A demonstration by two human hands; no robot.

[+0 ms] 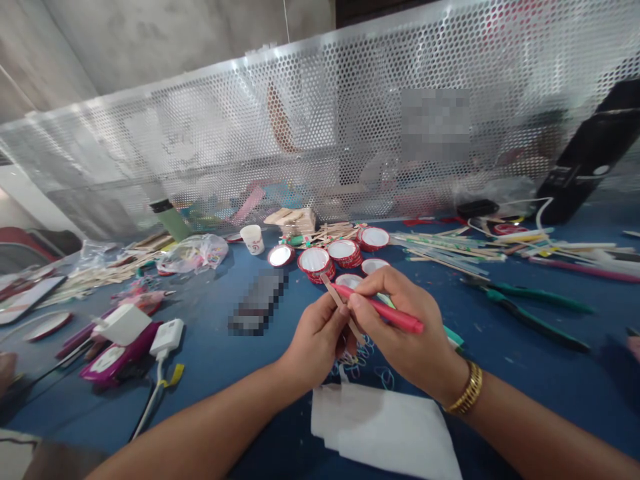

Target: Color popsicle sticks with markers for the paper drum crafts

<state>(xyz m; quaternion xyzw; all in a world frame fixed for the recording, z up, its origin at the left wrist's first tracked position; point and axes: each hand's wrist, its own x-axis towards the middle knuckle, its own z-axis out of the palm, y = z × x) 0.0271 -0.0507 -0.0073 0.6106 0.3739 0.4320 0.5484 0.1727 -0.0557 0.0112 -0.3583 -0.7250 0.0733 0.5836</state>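
Beyond the white sheet (380, 427), the wooden stick (337, 298) was pinched in the left hand (314, 333), apparently for steadiness; the pink pen (406, 321) was gripped near its tip by the right hand (415, 350), presumably for control, both hands close together.

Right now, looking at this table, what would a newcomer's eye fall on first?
Probably the red pen in the right hand, mid-picture, its tip by a stick held in the left hand. Just beyond the hands are round red pieces with white tops on the blue table, and green-handled pliers lie to the right.
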